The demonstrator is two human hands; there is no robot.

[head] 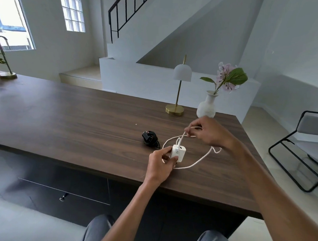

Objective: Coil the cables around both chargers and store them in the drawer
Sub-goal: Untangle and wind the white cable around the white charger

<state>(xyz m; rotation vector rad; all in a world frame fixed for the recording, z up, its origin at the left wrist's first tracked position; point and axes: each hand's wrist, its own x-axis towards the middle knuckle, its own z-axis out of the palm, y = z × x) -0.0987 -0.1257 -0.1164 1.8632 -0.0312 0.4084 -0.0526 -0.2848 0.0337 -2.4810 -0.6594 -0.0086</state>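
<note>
White cable lies in a loose loop on desk betw. both hands. Right hand pinches its upper run; left hand grips white charger. Step, prob.: starting wraps. Next: keep cable taut, wind round body. Black charger, coiled, sits just left of left hand. Desk edge near wrists; room leftward; drawer below, shut.

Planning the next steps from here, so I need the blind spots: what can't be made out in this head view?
Head view only:
- Black charger: small and dark; how well its cable is coiled is unclear.
- White charger: its back is hidden by the left hand.
- White cable: its end is hidden in the right hand.
- Drawer: blurred, in shadow under the table; its inside is unseen.
</note>
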